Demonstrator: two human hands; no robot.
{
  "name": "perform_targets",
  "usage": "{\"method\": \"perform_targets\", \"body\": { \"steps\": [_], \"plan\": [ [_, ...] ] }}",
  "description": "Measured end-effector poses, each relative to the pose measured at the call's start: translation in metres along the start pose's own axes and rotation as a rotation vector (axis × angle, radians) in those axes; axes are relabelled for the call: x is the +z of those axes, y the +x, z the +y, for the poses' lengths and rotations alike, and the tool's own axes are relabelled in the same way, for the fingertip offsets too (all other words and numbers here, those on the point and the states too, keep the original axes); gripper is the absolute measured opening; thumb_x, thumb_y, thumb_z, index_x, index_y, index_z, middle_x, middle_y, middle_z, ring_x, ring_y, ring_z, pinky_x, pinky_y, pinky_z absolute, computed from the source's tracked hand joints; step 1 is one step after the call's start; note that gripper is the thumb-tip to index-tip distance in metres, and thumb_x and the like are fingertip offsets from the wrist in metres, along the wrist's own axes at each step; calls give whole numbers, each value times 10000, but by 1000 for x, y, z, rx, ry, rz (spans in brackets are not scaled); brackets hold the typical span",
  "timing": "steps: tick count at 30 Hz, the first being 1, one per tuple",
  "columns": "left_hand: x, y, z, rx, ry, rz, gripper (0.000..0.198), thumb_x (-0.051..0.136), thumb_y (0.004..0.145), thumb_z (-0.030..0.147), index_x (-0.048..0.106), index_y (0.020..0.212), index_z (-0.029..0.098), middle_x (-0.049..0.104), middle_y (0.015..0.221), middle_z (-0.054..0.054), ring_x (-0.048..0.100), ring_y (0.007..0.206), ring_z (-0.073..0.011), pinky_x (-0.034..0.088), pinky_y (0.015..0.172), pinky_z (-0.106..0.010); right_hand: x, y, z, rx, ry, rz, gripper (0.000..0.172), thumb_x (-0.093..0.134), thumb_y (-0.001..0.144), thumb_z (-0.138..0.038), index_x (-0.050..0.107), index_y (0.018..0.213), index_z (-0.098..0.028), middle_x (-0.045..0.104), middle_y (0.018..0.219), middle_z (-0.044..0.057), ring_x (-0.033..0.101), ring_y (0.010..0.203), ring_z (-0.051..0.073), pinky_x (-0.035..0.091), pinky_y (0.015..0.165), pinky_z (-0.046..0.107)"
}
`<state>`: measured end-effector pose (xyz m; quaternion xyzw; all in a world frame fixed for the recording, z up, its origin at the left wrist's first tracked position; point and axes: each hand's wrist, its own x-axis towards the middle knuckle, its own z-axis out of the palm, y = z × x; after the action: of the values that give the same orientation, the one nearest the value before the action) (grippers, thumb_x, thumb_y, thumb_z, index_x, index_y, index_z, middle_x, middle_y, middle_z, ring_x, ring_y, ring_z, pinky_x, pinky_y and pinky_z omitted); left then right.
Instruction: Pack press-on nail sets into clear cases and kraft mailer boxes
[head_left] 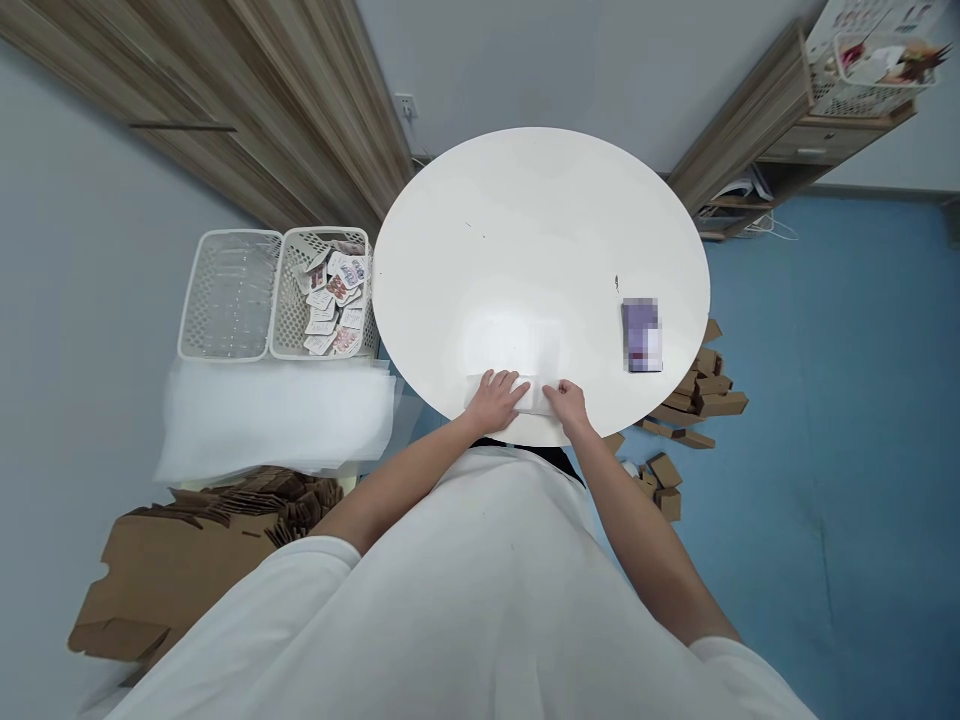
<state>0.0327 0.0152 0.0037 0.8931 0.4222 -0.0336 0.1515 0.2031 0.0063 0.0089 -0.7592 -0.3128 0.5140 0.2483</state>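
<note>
At the near edge of the round white table (540, 230) lies a folded, translucent white sheet (531, 397), its long side running left to right. My left hand (495, 400) rests on its left part, palm down with the fingers spread. On the right, my right hand (568, 403) is closed, thumb and fingers pinched at the sheet's right end. Whether anything is wrapped inside cannot be made out. A fainter see-through part (546, 345) seems to extend beyond it on the table.
A purple item (641, 335), blurred out, lies on the table's right side. To the left stand a basket of printed packets (283, 300), a basket of clear plastic (196, 300), stacked translucent sheets (277, 415) and flattened cardboard boxes (180, 570). Folded cartons (705, 385) lie on the blue floor.
</note>
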Motion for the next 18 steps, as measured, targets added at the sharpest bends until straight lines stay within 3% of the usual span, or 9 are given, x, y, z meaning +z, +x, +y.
{"method": "perform_targets", "body": {
  "steps": [5, 10, 13, 18],
  "plan": [
    [4, 11, 8, -24, -55, 12, 580, 546, 732, 294, 357, 1278, 244, 328, 1353, -118, 286, 1236, -278, 133, 1018, -470, 1, -2, 3, -129, 35, 92, 173, 532, 654, -367, 502, 673, -197, 502, 611, -36, 433, 539, 99, 372, 522, 229],
    [3, 1, 12, -142, -139, 48, 724, 552, 719, 402, 254, 1341, 184, 194, 1423, -164, 180, 1293, -322, 132, 1011, -490, 12, -2, -2, -176, 14, -108, 222, 503, 687, -335, 574, 838, -189, 604, 720, -2, 536, 597, 118, 450, 638, 273],
    [-1, -9, 12, -100, -144, 77, 723, 510, 751, 396, 196, 1366, 182, 180, 1437, -147, 164, 1307, -303, 128, 1018, -475, 13, 1, -6, -204, -124, -183, 240, 453, 712, -263, 603, 886, -193, 623, 729, 4, 569, 645, 133, 456, 716, 310],
    [-3, -13, 12, -2, -106, 29, 566, 535, 745, 317, 367, 1279, 235, 281, 1411, -100, 201, 1299, -289, 129, 1020, -482, 4, 5, -3, -445, -471, -149, 363, 498, 719, -247, 571, 1071, -193, 558, 974, 70, 550, 871, 184, 441, 804, 346]
  ]
}}
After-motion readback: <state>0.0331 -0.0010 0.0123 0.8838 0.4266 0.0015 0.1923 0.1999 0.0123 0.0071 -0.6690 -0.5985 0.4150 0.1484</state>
